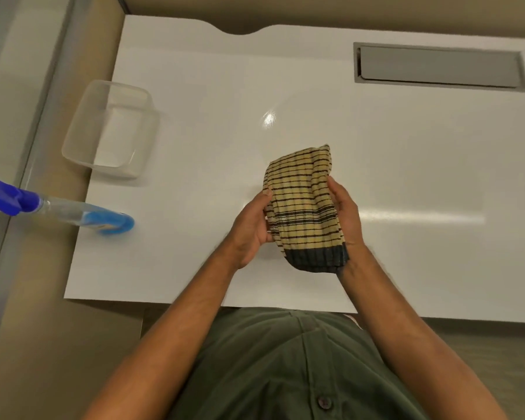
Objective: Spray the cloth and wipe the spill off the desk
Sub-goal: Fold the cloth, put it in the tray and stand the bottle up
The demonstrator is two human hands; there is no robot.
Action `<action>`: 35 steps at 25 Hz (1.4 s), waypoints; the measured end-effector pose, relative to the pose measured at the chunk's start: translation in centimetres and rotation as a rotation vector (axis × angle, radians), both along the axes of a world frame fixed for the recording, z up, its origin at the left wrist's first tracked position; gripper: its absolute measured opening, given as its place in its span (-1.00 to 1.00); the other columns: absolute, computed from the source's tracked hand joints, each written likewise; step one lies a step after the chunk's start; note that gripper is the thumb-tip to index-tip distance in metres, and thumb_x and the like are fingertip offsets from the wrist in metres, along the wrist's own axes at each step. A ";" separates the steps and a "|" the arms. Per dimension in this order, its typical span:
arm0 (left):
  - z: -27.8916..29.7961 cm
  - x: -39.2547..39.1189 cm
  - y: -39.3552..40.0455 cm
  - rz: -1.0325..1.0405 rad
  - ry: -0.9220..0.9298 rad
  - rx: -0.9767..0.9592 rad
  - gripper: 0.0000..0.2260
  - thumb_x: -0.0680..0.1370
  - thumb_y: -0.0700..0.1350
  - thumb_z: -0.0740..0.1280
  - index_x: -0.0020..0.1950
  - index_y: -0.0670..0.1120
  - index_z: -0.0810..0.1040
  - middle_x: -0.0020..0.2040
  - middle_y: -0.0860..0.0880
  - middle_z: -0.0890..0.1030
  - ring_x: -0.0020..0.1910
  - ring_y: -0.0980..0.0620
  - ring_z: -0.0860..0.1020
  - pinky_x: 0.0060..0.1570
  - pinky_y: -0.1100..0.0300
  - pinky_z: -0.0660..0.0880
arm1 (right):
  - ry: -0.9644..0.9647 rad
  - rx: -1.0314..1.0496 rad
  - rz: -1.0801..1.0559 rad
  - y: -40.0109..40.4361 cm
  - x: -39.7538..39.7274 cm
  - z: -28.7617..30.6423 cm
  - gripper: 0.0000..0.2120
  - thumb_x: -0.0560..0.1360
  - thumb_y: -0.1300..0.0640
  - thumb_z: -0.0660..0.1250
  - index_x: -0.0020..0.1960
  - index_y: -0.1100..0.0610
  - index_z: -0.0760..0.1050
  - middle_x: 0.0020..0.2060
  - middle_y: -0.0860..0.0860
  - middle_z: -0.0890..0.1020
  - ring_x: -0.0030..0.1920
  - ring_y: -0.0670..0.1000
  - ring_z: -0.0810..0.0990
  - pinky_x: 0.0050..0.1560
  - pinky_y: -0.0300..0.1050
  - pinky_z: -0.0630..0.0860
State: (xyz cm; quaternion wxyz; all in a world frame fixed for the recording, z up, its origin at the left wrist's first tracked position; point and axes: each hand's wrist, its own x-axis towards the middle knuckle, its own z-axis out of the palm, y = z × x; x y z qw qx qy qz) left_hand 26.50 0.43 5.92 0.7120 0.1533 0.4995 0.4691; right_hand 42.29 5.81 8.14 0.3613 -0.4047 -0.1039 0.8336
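Observation:
A folded yellow cloth (303, 207) with dark stripes and a dark hem is held above the middle of the white desk (212, 122). My left hand (252, 228) grips its left edge and my right hand (347, 216) grips its right edge. A spray bottle (73, 212) with a blue trigger head and blue liquid stands at the desk's left edge, well apart from both hands. I cannot make out a spill on the desk, only glare spots.
A clear plastic container (109, 128) stands at the desk's left side behind the bottle. A grey cable hatch (437, 66) is set into the desk at the back right. A beige partition and a glass panel run along the left.

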 end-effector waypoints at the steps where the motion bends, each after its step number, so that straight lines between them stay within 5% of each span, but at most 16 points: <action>1: 0.4 -0.4 0.1 -0.013 0.025 0.023 -0.63 0.70 0.01 0.15 0.47 -0.01 0.48 0.28 -0.06 0.66 0.20 -0.07 0.63 -0.03 -0.04 0.65 | -0.023 0.028 -0.016 0.4 0.2 0.3 -0.51 0.67 -0.08 0.23 0.39 0.26 0.56 0.22 0.18 0.64 0.22 0.19 0.62 0.42 0.16 0.46; 6: 1.9 -2.2 0.7 -0.013 0.193 0.072 -0.70 0.63 -0.13 0.29 0.36 0.06 0.56 0.20 -0.02 0.72 0.12 0.01 0.70 -0.10 0.08 0.68 | -0.177 0.280 0.250 1.2 1.4 0.7 -0.63 0.67 0.14 0.22 0.45 0.13 0.51 0.34 0.16 0.65 0.33 0.23 0.64 0.30 0.24 0.60; 8: 2.1 -2.4 0.8 -0.004 0.237 0.073 -0.68 0.64 -0.16 0.31 0.38 0.01 0.55 0.19 -0.03 0.73 0.08 0.02 0.72 -0.16 0.14 0.66 | -0.408 0.441 0.341 1.4 2.1 0.6 -0.60 0.65 0.26 0.24 0.45 0.03 0.48 0.28 0.03 0.70 0.31 0.14 0.66 0.23 0.13 0.67; 11: 2.3 -2.2 0.5 0.008 0.256 0.091 -0.67 0.63 -0.21 0.33 0.40 -0.04 0.55 0.21 -0.04 0.72 0.11 0.01 0.72 -0.15 0.15 0.66 | -0.483 0.547 0.412 1.8 3.5 0.8 -0.56 0.64 0.29 0.26 0.46 -0.05 0.46 0.26 -0.04 0.70 0.26 0.05 0.69 0.09 0.01 0.70; 18: 4.7 0.3 0.6 0.114 0.221 0.149 -0.69 0.60 -0.31 0.32 0.27 -0.04 0.66 0.26 -0.15 0.68 0.16 -0.13 0.66 0.26 -0.25 0.53 | -0.332 0.651 0.370 2.6 6.8 3.1 -0.55 0.58 0.36 0.29 0.33 -0.06 0.62 0.28 0.01 0.70 0.28 0.09 0.68 0.12 -0.01 0.69; 23: 8.4 3.0 1.0 0.154 0.213 0.268 -0.74 0.56 -0.32 0.35 0.04 -0.02 0.75 0.00 -0.04 0.75 -0.02 -0.03 0.70 0.04 -0.01 0.61 | -0.221 0.742 0.301 3.2 9.2 5.7 -0.75 0.56 0.23 0.44 0.20 0.03 0.72 0.34 0.00 0.66 0.35 0.06 0.63 0.24 -0.11 0.61; 25: 9.9 3.7 1.3 0.146 0.220 0.339 -0.72 0.51 -0.34 0.33 -0.10 -0.01 0.76 0.04 -0.02 0.73 0.04 -0.03 0.69 0.04 0.00 0.63 | -0.102 0.706 0.241 3.6 10.6 6.5 -0.70 0.52 0.31 0.38 0.15 0.03 0.73 0.44 0.02 0.58 0.42 0.08 0.57 0.26 -0.06 0.60; 28: 11.2 4.4 1.6 0.143 0.181 0.460 -0.62 0.47 -0.45 0.23 -0.26 -0.05 0.71 0.15 -0.03 0.69 0.19 -0.06 0.66 0.14 0.00 0.65 | -0.001 0.552 0.196 3.8 12.0 6.8 -0.54 0.56 0.25 0.23 0.42 0.03 0.55 0.48 0.10 0.52 0.42 0.15 0.51 0.39 0.22 0.43; 31: 11.2 5.4 1.6 0.152 0.212 0.456 -0.59 0.54 -0.44 0.20 -0.15 -0.04 0.74 0.17 -0.04 0.69 0.18 -0.01 0.66 0.11 0.04 0.64 | -0.121 0.454 0.276 2.9 12.0 6.2 -0.50 0.61 0.05 0.13 0.53 0.10 0.43 0.37 0.20 0.58 0.30 0.26 0.50 0.29 0.33 0.35; 35: 10.3 6.3 0.7 0.298 0.158 0.324 -0.71 0.68 -0.21 0.25 0.33 0.00 0.63 0.28 -0.06 0.67 0.22 0.00 0.65 0.18 0.05 0.64 | -0.251 0.518 0.386 1.3 11.9 5.7 -0.50 0.57 0.04 0.32 0.51 -0.05 0.42 0.36 0.05 0.64 0.33 0.15 0.63 0.16 0.13 0.60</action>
